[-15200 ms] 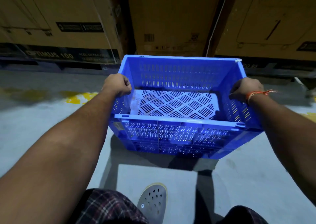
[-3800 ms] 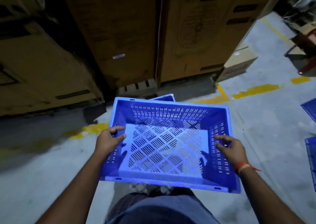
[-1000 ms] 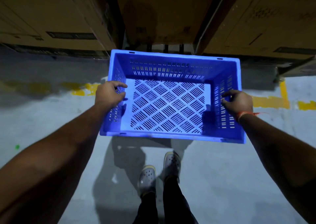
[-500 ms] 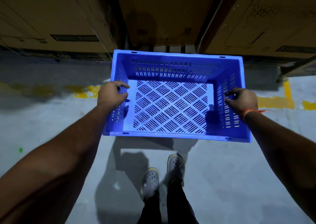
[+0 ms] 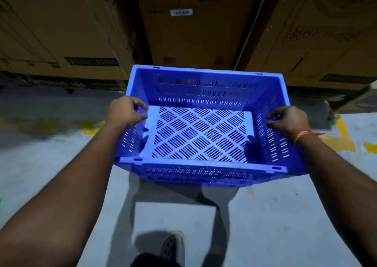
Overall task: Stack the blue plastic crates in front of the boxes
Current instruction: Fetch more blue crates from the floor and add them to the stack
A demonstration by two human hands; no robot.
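Cardboard boxes fill the far side of the view, tall brown cartons standing side by side with dark gaps between them; the middle one carries a small white label. Below them spreads the grey concrete floor, marked with worn yellow paint along its far edge, near the foot of the boxes.

In front of the middle box is the blue plastic crate, open side up, its walls slotted and its base a pale diamond lattice. It is held level above the floor, its shadow falling on the concrete beneath and toward the person. Under its near wall a second band of blue slotted plastic shows, but whether that is another crate below it or part of the same one cannot be told.

The left hand is curled over the rim of the crate's left wall, fingers hooked inward and grasping it. The right hand grips the right wall the same way, fingers wrapped over the rim, an orange thread tied at the wrist.

At the bottom edge of the view a grey perforated shoe rests on the floor, blurred.
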